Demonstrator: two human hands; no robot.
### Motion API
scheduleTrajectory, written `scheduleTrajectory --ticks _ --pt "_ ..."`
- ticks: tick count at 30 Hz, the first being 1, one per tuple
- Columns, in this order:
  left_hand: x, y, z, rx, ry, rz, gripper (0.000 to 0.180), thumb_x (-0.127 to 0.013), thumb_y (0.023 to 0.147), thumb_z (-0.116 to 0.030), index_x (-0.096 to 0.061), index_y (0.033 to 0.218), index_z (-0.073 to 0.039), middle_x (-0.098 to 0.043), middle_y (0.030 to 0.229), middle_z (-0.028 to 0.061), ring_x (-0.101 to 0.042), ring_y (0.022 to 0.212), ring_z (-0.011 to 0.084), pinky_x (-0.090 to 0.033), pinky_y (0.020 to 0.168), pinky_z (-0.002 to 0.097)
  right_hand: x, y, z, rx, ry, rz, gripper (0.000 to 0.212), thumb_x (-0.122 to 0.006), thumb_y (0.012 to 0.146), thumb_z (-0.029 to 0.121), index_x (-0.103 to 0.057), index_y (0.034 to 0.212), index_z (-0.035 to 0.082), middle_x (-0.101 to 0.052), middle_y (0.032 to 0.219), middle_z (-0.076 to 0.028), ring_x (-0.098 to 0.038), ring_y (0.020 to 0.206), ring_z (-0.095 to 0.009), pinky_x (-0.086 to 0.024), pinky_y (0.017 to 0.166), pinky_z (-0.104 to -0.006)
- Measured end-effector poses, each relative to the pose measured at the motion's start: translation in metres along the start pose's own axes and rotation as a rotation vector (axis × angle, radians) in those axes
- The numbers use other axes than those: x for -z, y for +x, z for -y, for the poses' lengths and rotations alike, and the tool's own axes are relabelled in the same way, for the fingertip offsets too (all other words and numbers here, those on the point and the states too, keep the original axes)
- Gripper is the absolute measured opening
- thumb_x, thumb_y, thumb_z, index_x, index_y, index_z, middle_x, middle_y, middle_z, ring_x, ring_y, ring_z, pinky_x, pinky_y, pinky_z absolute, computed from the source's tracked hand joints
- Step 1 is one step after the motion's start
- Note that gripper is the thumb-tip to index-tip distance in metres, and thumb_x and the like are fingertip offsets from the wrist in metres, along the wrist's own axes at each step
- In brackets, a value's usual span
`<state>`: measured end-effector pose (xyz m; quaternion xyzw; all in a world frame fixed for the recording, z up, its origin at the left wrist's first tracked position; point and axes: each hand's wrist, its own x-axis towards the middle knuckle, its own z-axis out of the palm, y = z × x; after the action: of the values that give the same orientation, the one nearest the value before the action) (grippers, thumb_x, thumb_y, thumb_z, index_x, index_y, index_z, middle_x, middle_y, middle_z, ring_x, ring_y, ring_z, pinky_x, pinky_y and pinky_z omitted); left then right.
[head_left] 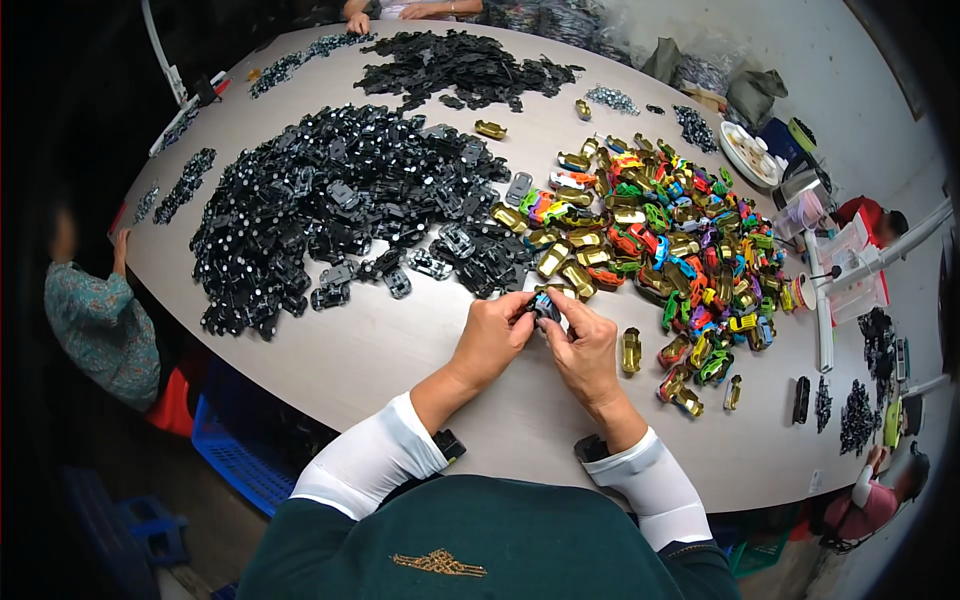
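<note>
Both hands meet over the near edge of the table [400,360]: the left hand [492,338] and right hand [583,348] have their fingers curled tight around one small toy car [545,306], dark with a touch of blue, pinched between the fingertips just above the tabletop. It's a fiddly grip, and I'd say a slip could drop the car or knock its parts out of line. Close ahead sprawls the black heap of car bases [330,200]; to the right the colourful pile of car shells [660,230] crowds in, with a loose gold shell [631,351] just beside the right hand.
</note>
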<state>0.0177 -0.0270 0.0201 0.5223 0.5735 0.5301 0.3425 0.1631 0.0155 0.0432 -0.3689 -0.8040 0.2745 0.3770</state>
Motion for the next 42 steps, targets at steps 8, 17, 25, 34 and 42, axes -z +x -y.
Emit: scheduleTrajectory --ticks 8,17,25,34,42 --pt "-0.002 0.002 0.007 -0.234 0.22 -0.018 0.029 -0.058 0.082 0.0 -0.064 0.11 0.001 -0.069 0.079 0.0166 -0.065 0.063 0.0137 -0.051 0.058 0.0288 -0.004 -0.001 -0.005 0.129 -0.09 -0.076 0.035 -0.069 0.074 0.0 -0.065 0.109 -0.001 -0.069 0.093 -0.018 -0.069 0.08 -0.029 -0.054 0.07 -0.0324" --pt "-0.004 0.005 0.02 0.168 -0.573 0.149 0.025 -0.065 0.085 0.0 -0.059 0.108 0.005 -0.067 0.096 0.0096 -0.066 0.082 0.0124 -0.055 0.075 0.0237 0.002 0.0 0.0 0.123 -0.041 -0.03 0.034 -0.062 0.075 -0.006 -0.066 0.108 0.002 -0.062 0.111 -0.016 -0.067 0.082 -0.027 -0.054 0.072 -0.0335" --pt "0.0 0.008 0.012 0.133 -0.67 0.026 0.024 -0.068 0.081 0.006 -0.061 0.104 0.001 -0.065 0.1 0.0055 -0.062 0.09 0.0092 -0.052 0.081 0.0212 0.002 0.005 -0.017 -0.41 0.454 -0.025 0.03 -0.064 0.086 0.005 -0.057 0.113 -0.006 -0.064 0.099 -0.013 -0.062 0.075 -0.01 -0.049 0.059 -0.0237" --pt "0.012 0.009 0.01 0.238 -0.477 0.199 0.025 -0.066 0.089 -0.012 -0.062 0.111 -0.002 -0.065 0.107 0.0081 -0.063 0.089 0.0092 -0.056 0.069 0.0235 0.005 0.001 0.0 -0.229 0.242 -0.011 0.045 -0.071 0.076 0.001 -0.056 0.119 -0.001 -0.063 0.084 -0.006 -0.039 0.049 -0.002 -0.034 0.044 -0.0198" --pt "0.015 0.007 0.008 0.36 -0.812 0.255 0.031 -0.062 0.092 -0.012 -0.057 0.121 -0.002 -0.064 0.107 0.0076 -0.065 0.091 0.0141 -0.058 0.073 0.0279 0.004 0.0 0.001 -0.018 0.044 0.004 0.042 -0.072 0.073 0.003 -0.063 0.114 0.002 -0.066 0.088 -0.012 -0.055 0.057 -0.017 -0.045 0.054 -0.0294"
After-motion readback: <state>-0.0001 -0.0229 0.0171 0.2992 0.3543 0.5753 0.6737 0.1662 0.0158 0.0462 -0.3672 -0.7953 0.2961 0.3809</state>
